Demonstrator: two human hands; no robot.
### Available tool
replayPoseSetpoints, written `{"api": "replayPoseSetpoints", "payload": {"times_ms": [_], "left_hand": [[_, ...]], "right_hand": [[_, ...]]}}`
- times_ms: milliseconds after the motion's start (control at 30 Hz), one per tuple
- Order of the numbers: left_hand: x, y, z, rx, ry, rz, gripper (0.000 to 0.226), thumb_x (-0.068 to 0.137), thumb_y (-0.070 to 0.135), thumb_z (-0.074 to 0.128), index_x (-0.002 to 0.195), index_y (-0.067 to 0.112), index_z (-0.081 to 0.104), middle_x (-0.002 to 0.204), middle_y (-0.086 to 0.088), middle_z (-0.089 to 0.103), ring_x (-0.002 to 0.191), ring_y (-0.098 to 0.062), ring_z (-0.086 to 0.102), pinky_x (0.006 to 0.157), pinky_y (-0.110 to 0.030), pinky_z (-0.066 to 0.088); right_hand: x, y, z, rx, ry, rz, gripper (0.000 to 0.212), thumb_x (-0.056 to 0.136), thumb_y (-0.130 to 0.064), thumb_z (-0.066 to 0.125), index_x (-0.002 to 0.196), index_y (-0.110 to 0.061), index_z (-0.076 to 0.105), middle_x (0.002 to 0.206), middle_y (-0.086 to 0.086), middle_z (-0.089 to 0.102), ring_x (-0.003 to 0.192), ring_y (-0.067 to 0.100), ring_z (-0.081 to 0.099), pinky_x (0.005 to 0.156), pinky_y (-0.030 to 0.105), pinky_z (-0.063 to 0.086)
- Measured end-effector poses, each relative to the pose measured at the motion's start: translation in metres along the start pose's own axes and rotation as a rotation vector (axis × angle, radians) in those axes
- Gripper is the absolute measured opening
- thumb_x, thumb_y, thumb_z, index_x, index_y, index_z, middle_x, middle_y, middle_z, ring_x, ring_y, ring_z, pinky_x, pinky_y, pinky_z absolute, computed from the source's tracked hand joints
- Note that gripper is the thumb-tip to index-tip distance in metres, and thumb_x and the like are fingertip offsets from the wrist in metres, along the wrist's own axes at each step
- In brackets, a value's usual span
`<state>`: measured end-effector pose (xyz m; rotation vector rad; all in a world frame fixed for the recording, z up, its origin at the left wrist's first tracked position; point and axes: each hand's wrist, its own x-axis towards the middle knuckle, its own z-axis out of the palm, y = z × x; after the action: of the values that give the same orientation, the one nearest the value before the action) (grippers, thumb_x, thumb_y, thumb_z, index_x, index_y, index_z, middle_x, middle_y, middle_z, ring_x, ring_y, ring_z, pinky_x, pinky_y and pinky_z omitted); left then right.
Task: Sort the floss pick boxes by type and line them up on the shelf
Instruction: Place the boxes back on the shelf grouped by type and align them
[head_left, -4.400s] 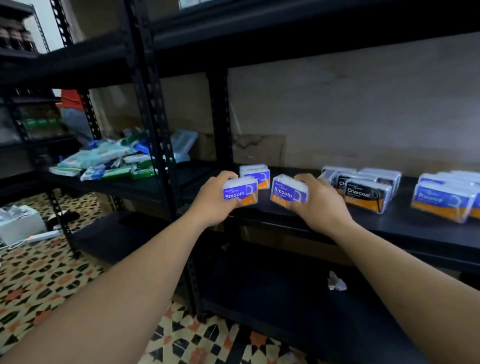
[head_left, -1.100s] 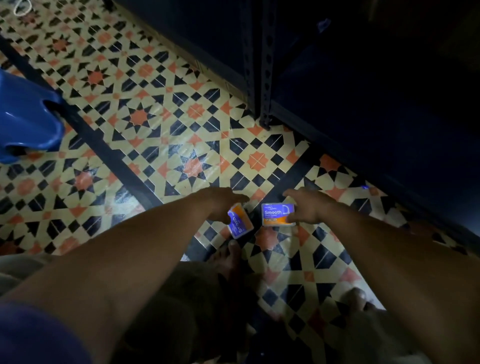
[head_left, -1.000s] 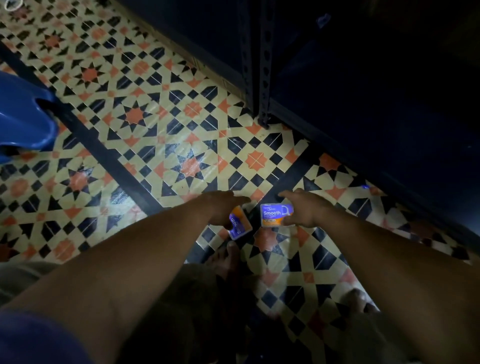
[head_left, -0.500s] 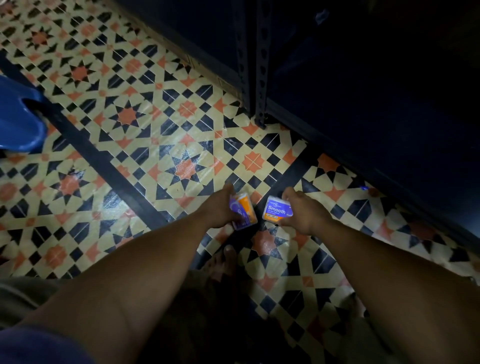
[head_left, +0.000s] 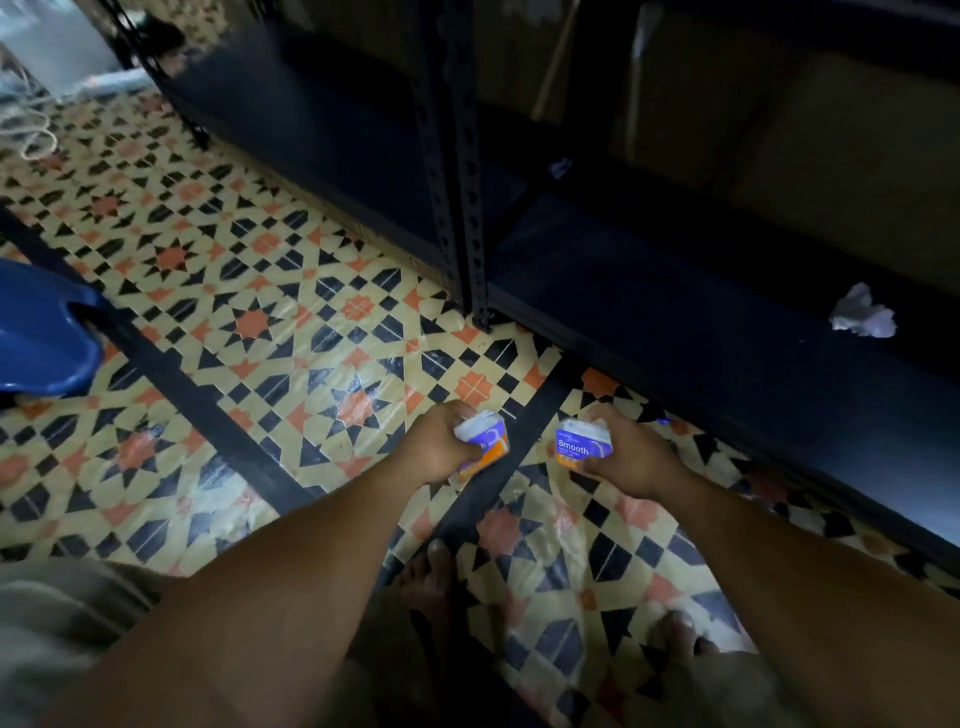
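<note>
I look down at the patterned tile floor in front of the black shelf unit. My left hand (head_left: 439, 449) grips a purple and orange floss pick box (head_left: 483, 444), tilted so its label is hard to read. My right hand (head_left: 626, 457) grips a second box (head_left: 579, 446) with "Smooth" printed on its purple face. Both boxes are held low above the floor, a short gap between them. The upper shelf with the other boxes is out of view.
The bottom shelf (head_left: 701, 332) of the black rack runs along the right, with a crumpled white paper (head_left: 862, 318) on it. A perforated upright post (head_left: 462, 218) stands at mid-frame. A blue plastic object (head_left: 41, 332) sits at the left. My bare feet (head_left: 431, 577) are below.
Since the earliest frame my view dropped from the upper shelf to the floor, both boxes still held. Over the last second my hands rose slightly and the view tilted up, showing more of the bottom shelf.
</note>
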<state>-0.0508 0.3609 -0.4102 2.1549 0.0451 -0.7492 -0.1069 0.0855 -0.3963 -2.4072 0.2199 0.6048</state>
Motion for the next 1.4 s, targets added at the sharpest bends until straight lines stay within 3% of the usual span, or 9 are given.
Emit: {"api": "replayPoseSetpoints", "payload": {"times_ms": [100, 167, 267, 400, 700, 933, 1133, 1267, 1400], "left_hand": [[-0.023, 0.021, -0.002, -0.072, 0.071, 0.054, 0.042, 0.076, 0.008, 0.076, 0.114, 0.017, 0.063, 0.11, -0.008, 0.068, 0.099, -0.025, 0.066, 0.076, -0.031, 0.053], [-0.041, 0.043, -0.006, -0.082, 0.103, 0.126, 0.043, 0.077, 0.009, 0.076, 0.118, 0.018, 0.064, 0.112, -0.003, 0.069, 0.101, -0.02, 0.066, 0.081, -0.03, 0.055], [-0.068, 0.086, -0.02, -0.051, 0.158, 0.255, 0.04, 0.081, 0.009, 0.072, 0.118, 0.023, 0.063, 0.102, 0.009, 0.066, 0.089, -0.011, 0.064, 0.07, -0.023, 0.051], [-0.108, 0.143, -0.046, -0.012, 0.249, 0.415, 0.049, 0.08, 0.013, 0.072, 0.124, 0.029, 0.058, 0.11, 0.008, 0.061, 0.091, -0.007, 0.06, 0.07, -0.018, 0.046], [-0.173, 0.247, -0.107, 0.09, 0.422, 0.734, 0.051, 0.077, 0.019, 0.075, 0.121, 0.037, 0.058, 0.111, 0.011, 0.06, 0.093, -0.005, 0.06, 0.07, -0.01, 0.045], [-0.184, 0.329, -0.137, 0.13, 0.466, 0.881, 0.056, 0.073, 0.023, 0.076, 0.125, 0.032, 0.058, 0.108, 0.012, 0.061, 0.089, -0.003, 0.06, 0.073, -0.016, 0.044], [-0.158, 0.387, -0.139, 0.159, 0.472, 0.905, 0.047, 0.074, 0.017, 0.075, 0.113, 0.036, 0.057, 0.094, 0.011, 0.061, 0.081, -0.007, 0.061, 0.067, -0.017, 0.047], [-0.124, 0.409, -0.127, 0.191, 0.438, 0.888, 0.041, 0.068, 0.022, 0.069, 0.104, 0.037, 0.058, 0.097, 0.005, 0.066, 0.088, -0.019, 0.065, 0.08, -0.031, 0.052], [-0.094, 0.426, -0.119, 0.27, 0.453, 0.91, 0.04, 0.079, 0.012, 0.071, 0.115, 0.028, 0.063, 0.113, -0.001, 0.061, 0.1, -0.02, 0.06, 0.085, -0.025, 0.046]], "right_hand": [[-0.026, -0.012, -0.026, 0.078, 0.069, -0.049, 0.048, 0.079, -0.023, 0.078, 0.118, -0.03, 0.05, 0.098, -0.006, 0.062, 0.082, 0.014, 0.06, 0.063, 0.026, 0.047], [-0.043, -0.025, -0.044, 0.145, 0.112, -0.099, 0.046, 0.079, -0.019, 0.077, 0.113, -0.035, 0.052, 0.099, -0.009, 0.062, 0.087, 0.013, 0.062, 0.069, 0.031, 0.053], [-0.069, -0.046, -0.071, 0.204, 0.201, -0.152, 0.046, 0.078, -0.018, 0.075, 0.111, -0.041, 0.051, 0.103, -0.01, 0.063, 0.091, 0.011, 0.063, 0.077, 0.031, 0.054], [-0.107, -0.079, -0.109, 0.277, 0.331, -0.25, 0.047, 0.081, -0.013, 0.071, 0.115, -0.039, 0.051, 0.103, -0.011, 0.061, 0.086, 0.006, 0.06, 0.066, 0.019, 0.048], [-0.185, -0.128, -0.197, 0.268, 0.573, -0.438, 0.049, 0.085, -0.021, 0.069, 0.12, -0.046, 0.046, 0.11, -0.012, 0.057, 0.092, 0.01, 0.06, 0.066, 0.023, 0.05], [-0.211, -0.156, -0.274, 0.14, 0.868, -0.529, 0.05, 0.079, -0.02, 0.075, 0.12, -0.038, 0.053, 0.112, -0.012, 0.057, 0.097, 0.008, 0.056, 0.081, 0.021, 0.038], [-0.194, -0.159, -0.33, 0.086, 0.962, -0.435, 0.048, 0.082, -0.021, 0.071, 0.124, -0.033, 0.051, 0.114, -0.004, 0.052, 0.104, 0.015, 0.052, 0.081, 0.025, 0.035], [-0.165, -0.146, -0.346, 0.049, 0.927, -0.325, 0.047, 0.081, -0.022, 0.07, 0.122, -0.034, 0.05, 0.118, 0.004, 0.055, 0.103, 0.024, 0.056, 0.08, 0.028, 0.04], [-0.139, -0.138, -0.352, 0.053, 0.939, -0.287, 0.045, 0.083, -0.024, 0.069, 0.122, -0.036, 0.051, 0.11, -0.001, 0.05, 0.097, 0.022, 0.056, 0.079, 0.03, 0.041]]}}
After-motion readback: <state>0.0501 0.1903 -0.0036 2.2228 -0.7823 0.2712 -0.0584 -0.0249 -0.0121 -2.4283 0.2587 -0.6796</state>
